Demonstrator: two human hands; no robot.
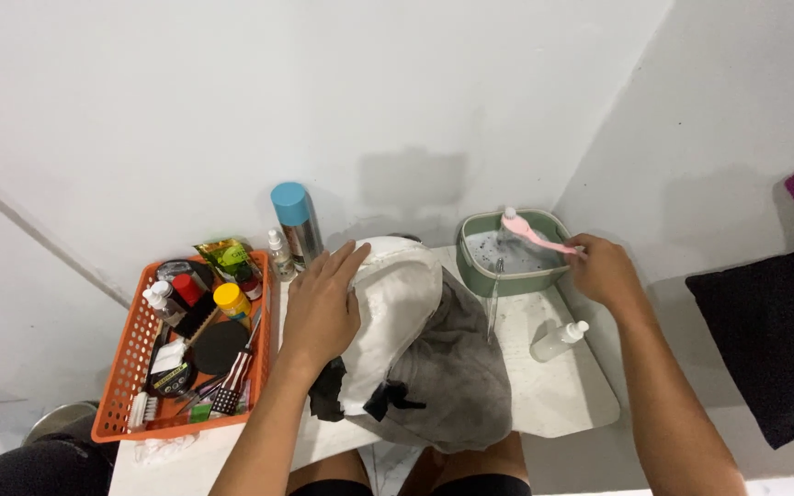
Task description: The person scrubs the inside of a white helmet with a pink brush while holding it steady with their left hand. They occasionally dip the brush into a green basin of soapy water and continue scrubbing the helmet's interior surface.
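A white fabric cap (395,303), steadied on the small white table (562,395) by the flat, open left hand (322,308), awaits the pink plastic brush (533,231) pinched by the right hand (602,270) over the green water basin (470,266).

arms: both bare to the edge of view, no sleeves | left hand (322,303): no rings, no glove | right hand (604,271): no rings, no watch at the wrist | legs: black shorts (470,483), knees bare, showing just below the desk (562,395)
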